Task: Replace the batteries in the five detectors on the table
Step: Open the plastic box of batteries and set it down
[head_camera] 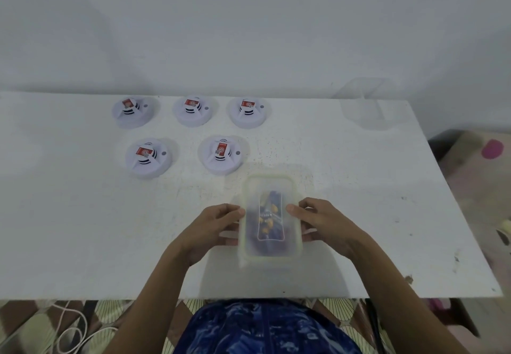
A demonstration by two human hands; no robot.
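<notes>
Right now I have the translucent plastic container [269, 187] between both hands, near the front edge of the counter [359, 187]. My left hand [218, 226] wraps its left wall and my right hand [320, 220] its right wall. The fingers [237, 211] are curled round the sides, with each thumb resting on the lid's rim. Through the lid I can make out blue and yellow batteries [269, 215] lying loose inside.

I judge the box light but rattly: thin, slightly flexible plastic, smooth enough to slip if I squeeze only the walls. The side flaps look like the place to work, prising them up while the base stays flat so the batteries don't spill.

The five detectors [221, 154] sit apart from the container, three in a far row and two nearer, the closest just beyond the container's far left corner. They look like hard, light plastic domes, best taken by the wide rim rather than the raised centre.

Open room lies to the right, where only a clear box [365, 104] stands at the far edge. The front edge is close to my wrists, so I should set the lid down to the right.
</notes>
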